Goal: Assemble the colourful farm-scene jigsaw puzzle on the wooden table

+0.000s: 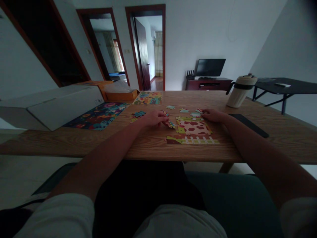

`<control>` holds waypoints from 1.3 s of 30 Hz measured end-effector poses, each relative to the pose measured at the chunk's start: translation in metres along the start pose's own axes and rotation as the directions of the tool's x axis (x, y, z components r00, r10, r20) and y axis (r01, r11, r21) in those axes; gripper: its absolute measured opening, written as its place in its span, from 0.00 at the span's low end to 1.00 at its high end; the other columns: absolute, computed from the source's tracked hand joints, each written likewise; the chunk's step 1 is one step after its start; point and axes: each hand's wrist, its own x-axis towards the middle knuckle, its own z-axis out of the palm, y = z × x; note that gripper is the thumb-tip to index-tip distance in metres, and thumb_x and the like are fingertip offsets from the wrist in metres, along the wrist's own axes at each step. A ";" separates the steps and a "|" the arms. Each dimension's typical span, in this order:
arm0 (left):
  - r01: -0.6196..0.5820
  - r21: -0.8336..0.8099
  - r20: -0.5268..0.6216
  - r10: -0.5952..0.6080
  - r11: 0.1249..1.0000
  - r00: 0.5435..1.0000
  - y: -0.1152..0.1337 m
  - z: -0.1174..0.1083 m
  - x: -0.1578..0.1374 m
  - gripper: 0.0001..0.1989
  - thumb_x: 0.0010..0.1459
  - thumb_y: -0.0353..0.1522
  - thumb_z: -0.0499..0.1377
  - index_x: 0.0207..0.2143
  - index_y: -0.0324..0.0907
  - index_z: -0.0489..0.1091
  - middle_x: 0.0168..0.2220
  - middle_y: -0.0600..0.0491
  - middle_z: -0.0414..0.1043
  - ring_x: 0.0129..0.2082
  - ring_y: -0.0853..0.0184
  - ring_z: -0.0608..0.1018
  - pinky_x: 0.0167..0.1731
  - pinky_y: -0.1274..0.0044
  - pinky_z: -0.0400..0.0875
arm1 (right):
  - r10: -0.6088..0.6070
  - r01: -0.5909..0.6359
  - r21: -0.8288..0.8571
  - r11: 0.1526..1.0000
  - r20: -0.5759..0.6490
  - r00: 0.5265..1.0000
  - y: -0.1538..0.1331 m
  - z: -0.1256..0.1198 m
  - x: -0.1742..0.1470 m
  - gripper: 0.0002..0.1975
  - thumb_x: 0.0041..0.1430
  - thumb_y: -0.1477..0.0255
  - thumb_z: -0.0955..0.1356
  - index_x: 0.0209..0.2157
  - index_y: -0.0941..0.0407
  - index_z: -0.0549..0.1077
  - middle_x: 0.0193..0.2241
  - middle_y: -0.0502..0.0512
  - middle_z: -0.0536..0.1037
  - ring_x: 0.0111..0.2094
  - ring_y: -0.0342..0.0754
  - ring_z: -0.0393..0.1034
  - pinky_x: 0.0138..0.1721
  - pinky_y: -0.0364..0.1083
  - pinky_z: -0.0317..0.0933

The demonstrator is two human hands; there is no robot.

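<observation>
Hands: two, both resting on the wooden table (148, 148). Left hand (155, 117) lies curled over small puzzle pieces (170, 124) at the left edge of the part-built puzzle (193, 130); whether it grips one cannot be told. Right hand (214, 115) touches loose pieces (195, 113) at the puzzle's upper right corner. Two finished puzzles (99, 115) lie further left. One jug (240, 91) stands at right, one dark phone (249, 125) beside the right forearm.
</observation>
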 end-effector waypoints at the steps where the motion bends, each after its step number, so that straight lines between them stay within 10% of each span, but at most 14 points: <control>1: 0.006 0.002 0.037 -0.006 1.000 0.999 0.001 -0.001 -0.002 0.16 0.64 0.41 0.56 0.43 0.41 0.79 0.41 0.48 0.82 0.26 0.69 0.77 0.29 0.76 0.70 | 0.016 -0.016 -0.010 1.000 0.006 1.000 0.000 0.000 0.000 0.27 0.69 0.59 0.65 0.63 0.58 0.72 0.58 0.65 0.77 0.57 0.61 0.73 0.60 0.55 0.64; 6: -0.039 0.137 0.102 0.025 0.990 0.994 0.005 -0.002 -0.008 0.16 0.60 0.38 0.60 0.45 0.40 0.79 0.32 0.50 0.81 0.30 0.66 0.79 0.33 0.76 0.71 | 0.011 -0.011 -0.008 1.000 0.044 0.999 -0.003 -0.002 -0.001 0.25 0.70 0.62 0.64 0.63 0.58 0.72 0.60 0.64 0.75 0.58 0.60 0.72 0.63 0.53 0.61; 15: -0.234 0.333 0.141 0.198 0.913 0.970 0.010 0.008 -0.014 0.25 0.55 0.37 0.65 0.55 0.44 0.76 0.47 0.50 0.78 0.45 0.62 0.78 0.47 0.74 0.69 | 0.042 -0.043 0.005 0.999 0.055 0.998 -0.008 -0.005 -0.005 0.26 0.70 0.61 0.65 0.63 0.60 0.72 0.61 0.66 0.74 0.58 0.59 0.72 0.63 0.51 0.60; 24: -0.180 0.477 0.080 0.161 0.860 0.984 0.020 0.011 -0.018 0.25 0.58 0.43 0.64 0.56 0.44 0.75 0.45 0.48 0.78 0.43 0.60 0.79 0.44 0.72 0.69 | 0.003 -0.004 0.033 0.999 0.026 1.000 -0.007 -0.004 -0.004 0.27 0.66 0.55 0.68 0.61 0.55 0.74 0.59 0.63 0.76 0.59 0.63 0.71 0.63 0.55 0.60; 39: -0.319 0.411 0.158 0.278 0.854 0.948 0.026 0.018 -0.019 0.17 0.63 0.43 0.63 0.50 0.45 0.79 0.46 0.47 0.77 0.47 0.59 0.77 0.52 0.71 0.67 | -0.011 0.011 0.040 0.999 0.012 1.000 -0.012 -0.006 -0.009 0.30 0.65 0.50 0.67 0.61 0.53 0.74 0.54 0.63 0.80 0.55 0.64 0.74 0.61 0.57 0.63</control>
